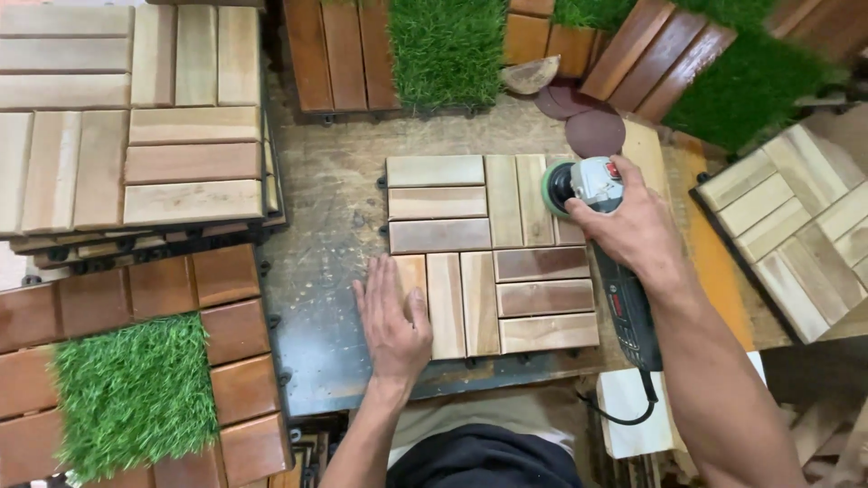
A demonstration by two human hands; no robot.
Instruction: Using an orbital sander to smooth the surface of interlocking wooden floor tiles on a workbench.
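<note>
Left hand (pixel 395 323) lies flat, fingers together, on the slatted wooden tile (pixel 493 255) at mid-bench (pixel 330 298) — right hand (pixel 633 226) clamps the sander (pixel 592 185), round pad on its far corner.

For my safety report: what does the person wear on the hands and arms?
Nothing shows on them. The left hand and the right hand are bare, without gloves, rings or a watch. Both forearms are uncovered; no sleeves show.
</note>
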